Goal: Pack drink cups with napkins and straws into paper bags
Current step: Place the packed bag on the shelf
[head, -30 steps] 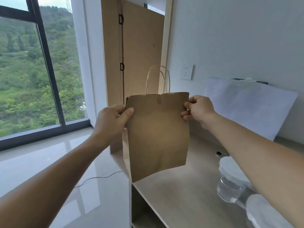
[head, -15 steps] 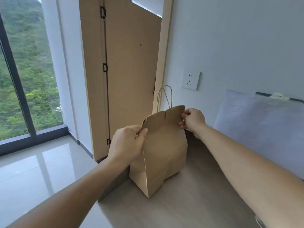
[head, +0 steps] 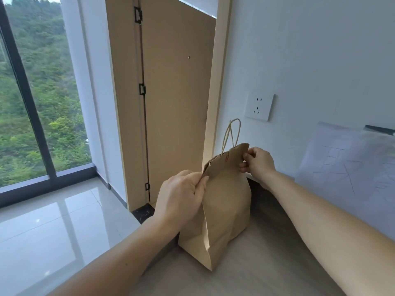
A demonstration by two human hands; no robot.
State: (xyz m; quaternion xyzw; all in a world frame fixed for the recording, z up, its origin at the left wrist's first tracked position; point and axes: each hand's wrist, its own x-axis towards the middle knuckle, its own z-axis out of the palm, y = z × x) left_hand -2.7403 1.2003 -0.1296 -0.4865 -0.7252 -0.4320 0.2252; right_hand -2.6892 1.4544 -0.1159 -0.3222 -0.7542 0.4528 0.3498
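- The paper bag [head: 226,201] stands on the table [head: 267,263], a little toward 5 o'clock from the middle of the view. Its base is close to the table's edge on the 9 o'clock side.
- The left hand [head: 179,199] is at 9 o'clock of the bag's top, with thumb and fingers clamped on the near rim.
- The right hand [head: 258,163] is at 2 o'clock of the top, fingers curled and pinching the far corner of the rim.
- The string handles [head: 232,133] stick up at 12 o'clock, free of both hands.
- The step looks like setting the bag upright and opening its mouth. The mouth is only slightly open and the sides are creased inward.
- To do it well, draw the two rims apart gently and evenly, since thin paper tears at a pinch point.
- Press the base flat so the bag stands by itself before either hand lets go.
- Slide it toward 3 o'clock, away from the edge, so it cannot tip off.
- No cups, napkins or straws are in view, so the packing itself seems not yet begun for this bag.
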